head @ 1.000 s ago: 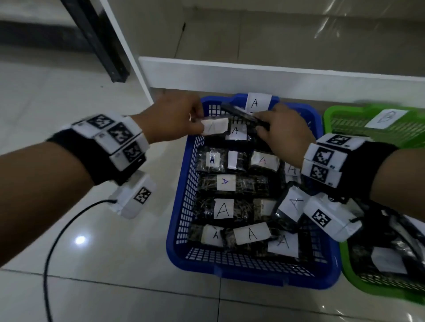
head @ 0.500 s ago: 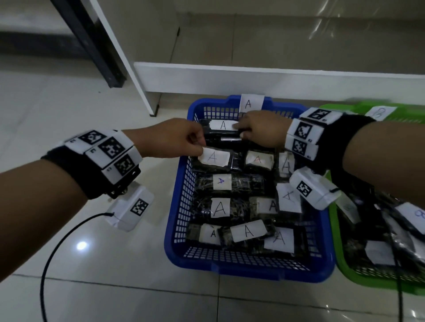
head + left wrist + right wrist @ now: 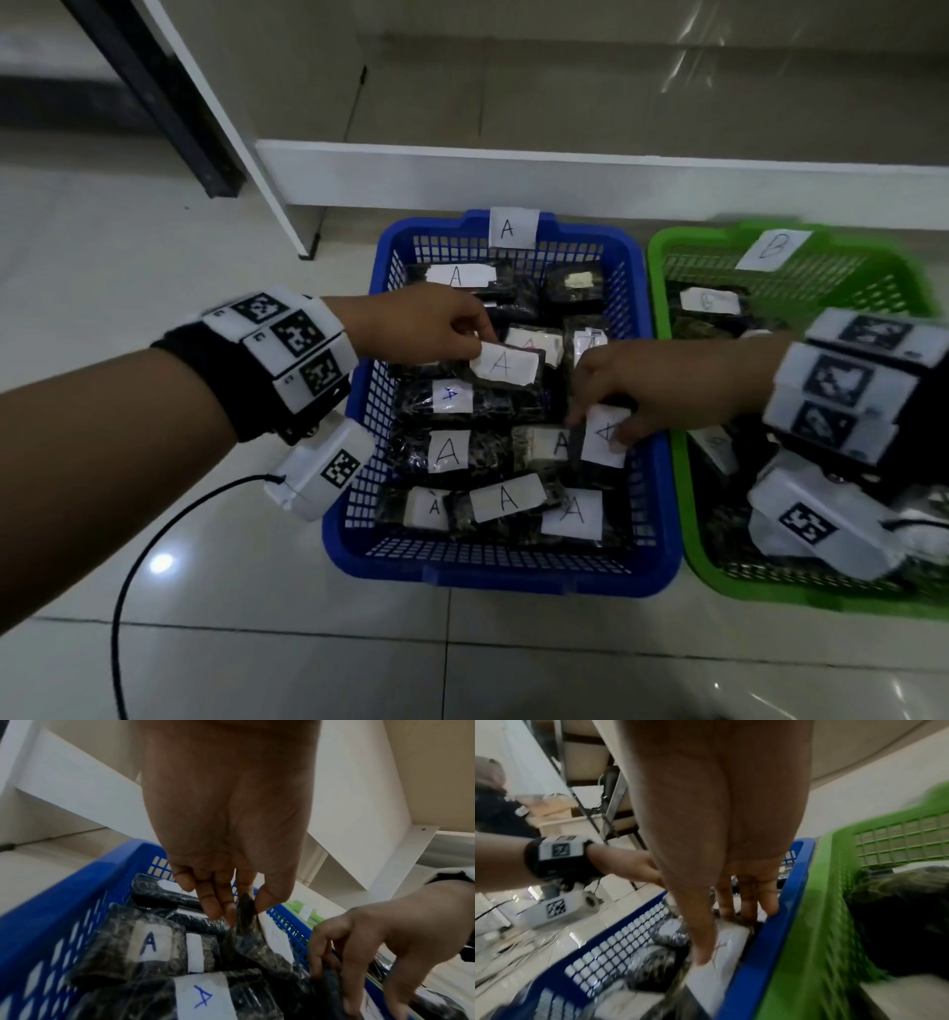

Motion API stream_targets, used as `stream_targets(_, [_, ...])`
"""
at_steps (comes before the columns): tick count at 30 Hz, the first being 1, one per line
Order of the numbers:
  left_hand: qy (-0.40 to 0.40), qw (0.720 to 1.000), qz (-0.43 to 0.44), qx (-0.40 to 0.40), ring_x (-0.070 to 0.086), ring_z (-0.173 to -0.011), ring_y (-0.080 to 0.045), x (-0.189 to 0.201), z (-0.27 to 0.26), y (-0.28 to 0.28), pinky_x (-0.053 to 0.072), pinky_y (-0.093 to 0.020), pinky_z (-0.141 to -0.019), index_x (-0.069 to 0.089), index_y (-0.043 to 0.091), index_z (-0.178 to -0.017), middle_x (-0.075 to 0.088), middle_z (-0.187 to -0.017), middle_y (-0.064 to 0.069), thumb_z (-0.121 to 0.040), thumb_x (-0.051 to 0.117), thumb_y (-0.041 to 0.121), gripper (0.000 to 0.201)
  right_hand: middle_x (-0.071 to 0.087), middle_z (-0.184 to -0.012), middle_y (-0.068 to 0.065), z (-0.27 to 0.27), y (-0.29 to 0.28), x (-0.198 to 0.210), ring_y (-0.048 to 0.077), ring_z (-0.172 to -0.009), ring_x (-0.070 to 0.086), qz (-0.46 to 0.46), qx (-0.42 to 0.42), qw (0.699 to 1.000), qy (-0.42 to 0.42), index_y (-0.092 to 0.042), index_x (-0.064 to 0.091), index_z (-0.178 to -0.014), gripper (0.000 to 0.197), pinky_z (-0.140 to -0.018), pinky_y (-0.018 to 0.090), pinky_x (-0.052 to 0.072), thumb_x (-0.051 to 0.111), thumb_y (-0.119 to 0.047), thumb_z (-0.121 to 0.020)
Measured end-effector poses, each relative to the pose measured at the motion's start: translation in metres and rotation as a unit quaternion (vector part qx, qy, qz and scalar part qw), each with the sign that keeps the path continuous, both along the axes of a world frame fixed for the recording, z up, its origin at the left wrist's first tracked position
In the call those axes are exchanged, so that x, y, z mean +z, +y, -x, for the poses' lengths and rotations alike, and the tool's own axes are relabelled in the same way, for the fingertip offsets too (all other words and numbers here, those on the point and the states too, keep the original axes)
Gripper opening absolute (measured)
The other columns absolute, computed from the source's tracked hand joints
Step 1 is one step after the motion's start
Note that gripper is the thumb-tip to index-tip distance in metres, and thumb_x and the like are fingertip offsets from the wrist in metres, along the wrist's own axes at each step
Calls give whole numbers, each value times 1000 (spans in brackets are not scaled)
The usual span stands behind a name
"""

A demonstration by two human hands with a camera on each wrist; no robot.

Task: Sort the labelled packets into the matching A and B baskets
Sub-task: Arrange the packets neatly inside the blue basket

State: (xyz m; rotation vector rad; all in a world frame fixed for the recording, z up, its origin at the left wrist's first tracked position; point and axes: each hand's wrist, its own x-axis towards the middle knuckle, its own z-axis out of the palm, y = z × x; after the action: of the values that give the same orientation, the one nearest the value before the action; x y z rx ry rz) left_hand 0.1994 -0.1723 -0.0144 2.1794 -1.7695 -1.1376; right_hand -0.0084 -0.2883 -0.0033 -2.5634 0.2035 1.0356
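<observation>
The blue basket (image 3: 493,575) carries an A tag (image 3: 513,227) and holds several dark packets with white A labels. To its right, the green basket (image 3: 667,267) has a B tag (image 3: 773,250) and dark packets inside. My left hand (image 3: 480,339) pinches the corner of an A packet (image 3: 506,364) just above the middle of the blue basket; the left wrist view shows that pinched corner (image 3: 245,902). My right hand (image 3: 601,416) grips another A packet (image 3: 606,437) by the blue basket's right wall, thumb on its label (image 3: 721,949).
A low white ledge (image 3: 565,169) runs behind both baskets, and a dark post (image 3: 154,97) stands at the back left. A black cable (image 3: 128,565) trails over the tiled floor left of the blue basket. Another person (image 3: 490,801) is at the left in the right wrist view.
My right hand left an A packet at the back of the blue basket, moved forward and right, and took hold of another A packet. My left hand still holds its packet, a little lower.
</observation>
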Motion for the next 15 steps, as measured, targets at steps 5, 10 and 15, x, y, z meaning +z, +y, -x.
stream_targets(5, [3, 999, 22, 44, 55, -81, -2, 6, 1, -5, 42, -17, -67, 62, 24, -108, 62, -96, 10, -94, 49, 25, 19, 62, -86, -9, 4, -8, 0, -6, -66, 51, 24, -139, 978, -155, -16, 69, -97, 18, -55, 3, 36, 57, -7, -88])
stream_targets(10, [7, 991, 49, 124, 57, -87, -8, 14, -11, -5, 43, -18, -72, 61, 22, -107, 62, -100, 6, -95, 46, 25, 20, 55, -105, -12, 1, -7, 2, 6, -88, 55, -5, -90, 994, -70, -27, 58, -122, 36, -68, 9, 39, 65, -29, -87])
stream_targets(15, [12, 991, 35, 125, 55, -88, -10, 11, -11, 0, 41, -15, -69, 61, 22, -105, 62, -99, 6, -94, 47, 24, 18, 55, -114, 1, 5, 9, -20, 15, -102, 52, 30, -84, 993, -79, -18, 60, -118, 38, -79, 25, 41, 70, -27, -82])
